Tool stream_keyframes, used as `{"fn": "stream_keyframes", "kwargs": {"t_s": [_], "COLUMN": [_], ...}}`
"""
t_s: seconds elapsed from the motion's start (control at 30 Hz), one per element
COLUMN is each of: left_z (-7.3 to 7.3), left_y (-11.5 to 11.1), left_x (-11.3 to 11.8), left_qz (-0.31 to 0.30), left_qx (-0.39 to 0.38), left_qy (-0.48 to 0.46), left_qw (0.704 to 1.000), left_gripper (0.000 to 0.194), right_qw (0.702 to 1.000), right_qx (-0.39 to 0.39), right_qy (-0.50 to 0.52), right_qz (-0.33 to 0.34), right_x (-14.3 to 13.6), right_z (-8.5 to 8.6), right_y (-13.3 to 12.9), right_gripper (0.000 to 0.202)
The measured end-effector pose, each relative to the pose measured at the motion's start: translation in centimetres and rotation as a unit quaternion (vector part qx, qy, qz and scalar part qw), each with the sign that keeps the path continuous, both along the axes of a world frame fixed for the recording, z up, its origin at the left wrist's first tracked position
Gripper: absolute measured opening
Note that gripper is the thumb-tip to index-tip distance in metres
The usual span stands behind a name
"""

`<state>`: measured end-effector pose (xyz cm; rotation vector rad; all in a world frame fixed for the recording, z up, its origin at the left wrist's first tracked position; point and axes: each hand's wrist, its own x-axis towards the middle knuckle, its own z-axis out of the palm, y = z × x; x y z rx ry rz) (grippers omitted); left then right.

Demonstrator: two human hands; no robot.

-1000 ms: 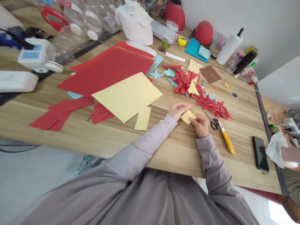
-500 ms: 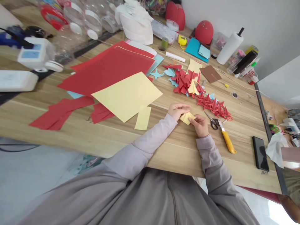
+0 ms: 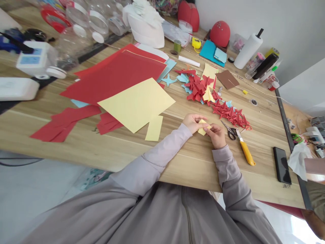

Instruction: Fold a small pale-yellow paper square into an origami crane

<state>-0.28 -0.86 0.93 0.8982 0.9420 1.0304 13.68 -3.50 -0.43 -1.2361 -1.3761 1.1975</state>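
Note:
Between my two hands is a small folded yellow paper [image 3: 202, 131]. My left hand [image 3: 193, 122] grips its left and upper side, thumb across it. My right hand [image 3: 216, 135] pinches its right edge between thumb and fingers. Beyond my hands lie folded red paper stars [image 3: 231, 113], with one yellow folded piece [image 3: 208, 95] on the heap. To the left are a large yellow sheet [image 3: 137, 103] and a small yellow strip [image 3: 154, 128]. Black scissors [image 3: 231, 133] and an orange-handled cutter [image 3: 246, 153] lie right of my right hand.
Large red sheets [image 3: 114, 74] and red strips [image 3: 66, 122] cover the left of the table [image 3: 122, 149]. A black phone [image 3: 282, 166] lies near the right edge. Plastic bottles stand at the back left, a white spray bottle [image 3: 248, 51] at the back right. Another person's arm shows at far right.
The yellow paper looks smaller and more folded between my fingers. My left thumb has moved right across it, close to my right fingertips. The view has shifted slightly.

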Motion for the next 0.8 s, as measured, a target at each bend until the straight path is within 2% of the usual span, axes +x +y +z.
{"fn": "stream_keyframes", "kwargs": {"t_s": [0.37, 0.63, 0.8], "left_z": [-0.3, -1.0, -0.9], "left_y": [0.3, 0.5, 0.5], "left_x": [0.2, 0.4, 0.3], "left_qz": [0.011, 0.04, 0.052], "left_qx": [-0.038, -0.022, -0.009], "left_qy": [-0.044, -0.049, -0.027], "left_qw": [0.998, 0.998, 0.998], "left_gripper": [0.034, 0.034, 0.034], "right_qw": [1.0, 0.999, 1.0], "right_qx": [-0.013, -0.018, -0.021], "right_qy": [0.017, 0.037, 0.018], "right_qz": [0.018, 0.012, 0.0], "right_x": [0.3, 0.4, 0.2], "right_z": [0.1, -0.1, 0.0], "right_y": [0.0, 0.1, 0.0], "right_gripper": [0.03, 0.027, 0.029]}}
